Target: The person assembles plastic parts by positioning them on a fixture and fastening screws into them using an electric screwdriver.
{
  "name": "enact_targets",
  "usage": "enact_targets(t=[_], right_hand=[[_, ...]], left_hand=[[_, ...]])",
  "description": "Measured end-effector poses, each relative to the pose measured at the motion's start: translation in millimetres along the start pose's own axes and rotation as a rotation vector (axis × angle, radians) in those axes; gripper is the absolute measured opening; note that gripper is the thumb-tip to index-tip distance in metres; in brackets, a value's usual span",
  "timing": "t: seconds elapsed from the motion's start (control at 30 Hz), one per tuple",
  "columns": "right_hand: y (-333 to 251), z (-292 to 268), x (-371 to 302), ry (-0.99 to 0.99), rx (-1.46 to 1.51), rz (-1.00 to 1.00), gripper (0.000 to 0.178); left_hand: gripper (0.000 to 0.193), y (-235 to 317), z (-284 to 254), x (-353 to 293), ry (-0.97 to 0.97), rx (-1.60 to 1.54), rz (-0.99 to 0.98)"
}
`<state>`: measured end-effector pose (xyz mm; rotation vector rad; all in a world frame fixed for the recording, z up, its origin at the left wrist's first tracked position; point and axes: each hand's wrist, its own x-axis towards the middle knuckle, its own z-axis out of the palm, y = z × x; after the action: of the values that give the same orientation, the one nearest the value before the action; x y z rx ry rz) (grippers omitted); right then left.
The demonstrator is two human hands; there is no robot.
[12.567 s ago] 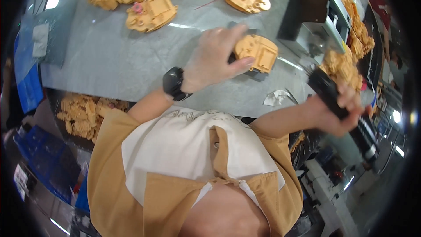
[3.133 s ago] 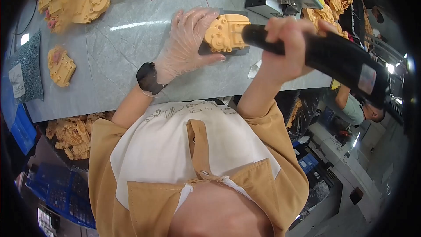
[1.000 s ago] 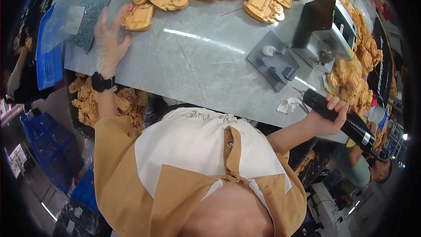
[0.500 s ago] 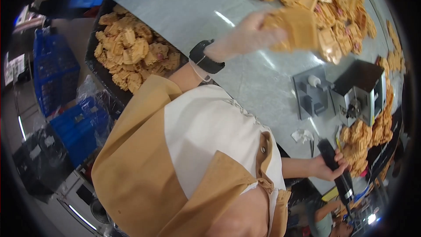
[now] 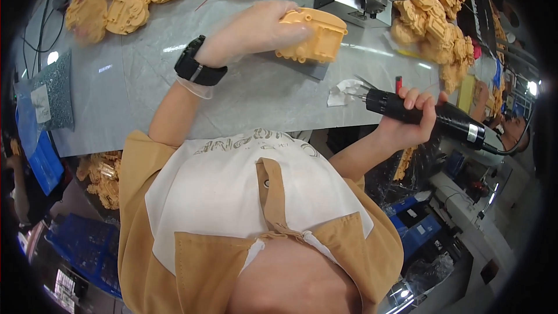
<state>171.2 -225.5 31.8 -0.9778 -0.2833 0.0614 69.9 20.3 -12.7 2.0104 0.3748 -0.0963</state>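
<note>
My left hand (image 5: 256, 30), in a thin translucent glove with a black watch (image 5: 196, 65) at the wrist, grips a yellow-orange plastic housing (image 5: 322, 36). The housing is over a dark grey fixture (image 5: 311, 70) and hides most of it; whether the two touch I cannot tell. My right hand (image 5: 415, 116) has its fingers wrapped round a black electric screwdriver (image 5: 401, 106) with a cord at its rear end. The driver lies nearly level, its tip pointing left toward a crumpled white scrap (image 5: 344, 92) on the table.
Beyond the housing stands a black-and-metal box machine (image 5: 366, 0). Piles of similar housings lie at the far left (image 5: 128, 11) and right (image 5: 436, 23) of the grey table (image 5: 133, 104). A bag of small pieces (image 5: 55, 96) sits at the left edge. Another person (image 5: 514, 134) is at the far right.
The whole view has swung round. My left hand has brought the housing from beside the pile to over the fixture. The screwdriver, steep before, now lies nearly level, closer to the housing.
</note>
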Motion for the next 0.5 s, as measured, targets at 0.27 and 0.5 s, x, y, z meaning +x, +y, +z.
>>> enact_targets(t=[0.27,0.5], right_hand=[[2.2,-3.9,3.0,0.030,0.017,0.016,0.039],[4.8,-0.9,3.8,0.010,0.002,-0.001,0.041]], left_hand=[[0.063,-1.1,19.5,10.0,0.515,0.712,0.447],[0.076,8.0,24.2,-1.3,0.215,0.700,0.502]])
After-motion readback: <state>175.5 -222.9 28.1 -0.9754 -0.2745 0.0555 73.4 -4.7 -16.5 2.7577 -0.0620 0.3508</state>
